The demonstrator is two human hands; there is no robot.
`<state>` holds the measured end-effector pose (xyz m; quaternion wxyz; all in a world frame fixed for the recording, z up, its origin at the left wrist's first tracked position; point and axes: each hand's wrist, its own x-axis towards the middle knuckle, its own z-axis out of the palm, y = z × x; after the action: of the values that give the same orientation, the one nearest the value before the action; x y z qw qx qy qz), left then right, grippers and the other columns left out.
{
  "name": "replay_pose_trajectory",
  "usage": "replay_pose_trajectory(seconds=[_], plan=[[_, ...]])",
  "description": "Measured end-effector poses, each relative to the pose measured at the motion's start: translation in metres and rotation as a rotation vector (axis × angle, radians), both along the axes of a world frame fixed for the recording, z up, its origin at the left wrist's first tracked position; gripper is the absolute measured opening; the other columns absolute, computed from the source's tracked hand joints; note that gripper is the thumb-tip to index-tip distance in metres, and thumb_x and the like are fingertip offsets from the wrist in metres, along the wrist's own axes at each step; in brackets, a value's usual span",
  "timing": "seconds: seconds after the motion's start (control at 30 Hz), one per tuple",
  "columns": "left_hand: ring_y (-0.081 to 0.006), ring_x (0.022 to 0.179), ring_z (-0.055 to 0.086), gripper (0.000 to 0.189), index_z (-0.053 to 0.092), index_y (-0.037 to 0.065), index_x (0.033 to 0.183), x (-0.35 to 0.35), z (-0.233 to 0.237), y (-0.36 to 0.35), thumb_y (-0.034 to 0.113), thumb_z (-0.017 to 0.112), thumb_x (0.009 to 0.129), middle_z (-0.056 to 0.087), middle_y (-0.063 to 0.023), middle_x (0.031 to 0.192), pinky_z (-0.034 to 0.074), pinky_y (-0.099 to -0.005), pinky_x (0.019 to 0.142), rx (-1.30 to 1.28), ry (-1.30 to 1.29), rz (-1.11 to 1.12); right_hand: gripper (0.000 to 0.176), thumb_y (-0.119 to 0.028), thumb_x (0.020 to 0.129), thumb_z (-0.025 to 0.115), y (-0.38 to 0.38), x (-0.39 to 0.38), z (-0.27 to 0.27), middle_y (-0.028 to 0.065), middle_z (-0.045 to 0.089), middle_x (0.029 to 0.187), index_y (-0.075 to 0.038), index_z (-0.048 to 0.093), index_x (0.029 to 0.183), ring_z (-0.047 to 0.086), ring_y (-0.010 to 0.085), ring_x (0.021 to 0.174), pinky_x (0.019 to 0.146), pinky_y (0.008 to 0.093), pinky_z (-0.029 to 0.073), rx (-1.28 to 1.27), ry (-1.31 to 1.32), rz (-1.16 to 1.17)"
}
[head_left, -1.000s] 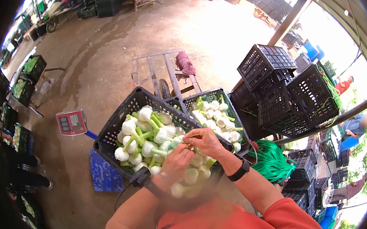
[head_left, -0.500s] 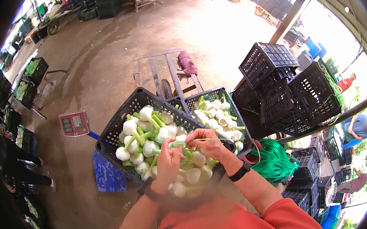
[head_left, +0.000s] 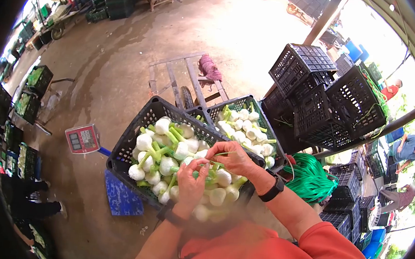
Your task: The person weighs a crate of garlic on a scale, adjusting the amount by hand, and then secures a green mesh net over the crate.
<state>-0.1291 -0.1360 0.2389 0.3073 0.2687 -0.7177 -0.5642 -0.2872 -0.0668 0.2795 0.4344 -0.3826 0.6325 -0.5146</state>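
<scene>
My left hand [head_left: 191,179] and my right hand [head_left: 235,158] come close together above a black crate [head_left: 133,119] of fennel bulbs [head_left: 169,166]. Between my right thumb and fingers is a thin green strand [head_left: 224,153], its loose end pointing right. My left fingertips are pinched where the strand seems to run, though the exact contact is small and partly hidden. The bulbs are white with short green stalks, piled up to the rim. Those nearest my body are blurred.
A second crate [head_left: 270,143] of bulbs adjoins on the right, beside a bundle of green strands [head_left: 308,179]. A red scale display [head_left: 83,139] stands left. Black crates [head_left: 334,100] are stacked at right. A cart frame [head_left: 174,83] lies ahead. Other people are at the far right and left.
My right hand has shifted slightly left and up, with my left hand staying close to it. The strand's loose end shows shorter. The view has moved a little.
</scene>
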Motion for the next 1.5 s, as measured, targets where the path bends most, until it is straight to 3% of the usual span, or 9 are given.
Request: replay_pose_trajectory(seconds=[0.33, 0.5, 0.6, 0.77, 0.8, 0.83, 0.97, 1.03, 1.5], plan=[[-0.0183, 0.062, 0.056, 0.008, 0.063, 0.01, 0.092, -0.003, 0.01, -0.001, 0.015, 0.062, 0.086, 0.061, -0.0039, 0.069, 0.043, -0.0338, 0.077, -0.245, -0.07, 0.038, 0.009, -0.003, 0.082, 0.067, 0.004, -0.011, 0.019, 0.0028, 0.065, 0.08, 0.0, 0.066, 0.09, 0.059, 0.0091, 0.074, 0.069, 0.0237, 0.048, 0.134, -0.153, 0.122], [-0.0131, 0.059, 0.054, 0.015, 0.058, 0.006, 0.099, -0.003, -0.005, -0.005, 0.014, 0.06, 0.087, 0.059, -0.0027, 0.065, 0.044, -0.0295, 0.066, -0.214, -0.057, 0.042, 0.007, 0.001, 0.081, 0.066, 0.001, -0.012, 0.001, 0.0032, 0.065, 0.081, 0.0, 0.064, 0.087, 0.061, 0.0094, 0.078, 0.071, 0.0237, 0.05, 0.082, -0.192, 0.125], [-0.0096, 0.058, 0.052, 0.02, 0.054, 0.003, 0.105, -0.002, -0.009, -0.008, 0.013, 0.057, 0.088, 0.057, -0.0023, 0.063, 0.042, -0.0262, 0.059, -0.049, -0.063, 0.018, 0.005, 0.001, 0.079, 0.066, -0.003, -0.005, 0.002, 0.0016, 0.064, 0.077, -0.002, 0.063, 0.079, 0.06, 0.009, 0.078, 0.071, 0.0249, 0.05, 0.054, -0.079, 0.085], [-0.0084, 0.057, 0.05, 0.025, 0.052, 0.002, 0.112, -0.003, -0.005, -0.017, 0.012, 0.05, 0.089, 0.054, -0.0008, 0.063, 0.042, -0.0254, 0.056, 0.089, -0.147, -0.039, 0.007, 0.001, 0.069, 0.064, -0.009, 0.007, -0.003, 0.0039, 0.064, 0.074, -0.005, 0.06, 0.069, 0.06, 0.017, 0.071, 0.069, 0.0292, 0.05, -0.217, 0.751, 0.019], [-0.0169, 0.055, 0.052, 0.025, 0.056, 0.004, 0.11, -0.005, -0.003, -0.017, 0.013, 0.051, 0.087, 0.055, -0.0062, 0.06, 0.042, -0.0317, 0.055, 0.13, -0.152, -0.013, 0.007, 0.001, 0.069, 0.064, -0.01, 0.01, -0.005, 0.0039, 0.064, 0.074, -0.005, 0.06, 0.069, 0.06, 0.017, 0.071, 0.069, 0.0292, 0.05, -0.22, 0.752, 0.029], [-0.0254, 0.052, 0.055, 0.027, 0.06, 0.007, 0.109, -0.005, -0.002, -0.017, 0.014, 0.051, 0.085, 0.056, -0.0117, 0.057, 0.042, -0.038, 0.055, 0.172, -0.156, 0.014, 0.007, 0.0, 0.068, 0.064, -0.01, 0.014, -0.007, 0.0049, 0.064, 0.074, -0.005, 0.06, 0.069, 0.06, 0.0191, 0.07, 0.069, 0.0295, 0.05, -0.245, 0.725, -0.006], [-0.0241, 0.051, 0.054, 0.028, 0.064, 0.01, 0.108, -0.008, -0.016, -0.022, 0.014, 0.05, 0.084, 0.054, -0.0122, 0.057, 0.043, -0.0374, 0.055, 0.048, -0.069, 0.055, 0.008, 0.001, 0.074, 0.066, -0.014, 0.02, -0.014, 0.0053, 0.065, 0.075, -0.002, 0.059, 0.072, 0.063, 0.0151, 0.075, 0.069, 0.0274, 0.052, -0.169, 0.449, -0.107], [-0.0025, 0.051, 0.039, 0.026, 0.061, 0.003, 0.111, -0.002, -0.006, -0.026, 0.01, 0.048, 0.089, 0.044, 0.007, 0.058, 0.033, -0.0215, 0.047, 0.152, -0.161, -0.096, 0.01, 0.0, 0.077, 0.068, -0.014, 0.019, -0.017, 0.0052, 0.065, 0.076, 0.001, 0.058, 0.075, 0.061, 0.0085, 0.07, 0.064, 0.0236, 0.051, -0.087, 0.241, -0.149], [-0.0004, 0.05, 0.034, 0.013, 0.06, 0.004, 0.1, -0.002, 0.002, -0.027, 0.007, 0.057, 0.088, 0.04, 0.0098, 0.056, 0.027, -0.02, 0.046, 0.281, -0.144, -0.117, 0.007, 0.001, 0.079, 0.068, -0.011, 0.016, -0.015, 0.0047, 0.067, 0.081, 0.001, 0.061, 0.079, 0.064, 0.0108, 0.078, 0.07, 0.0237, 0.052, -0.075, -0.112, -0.182]])
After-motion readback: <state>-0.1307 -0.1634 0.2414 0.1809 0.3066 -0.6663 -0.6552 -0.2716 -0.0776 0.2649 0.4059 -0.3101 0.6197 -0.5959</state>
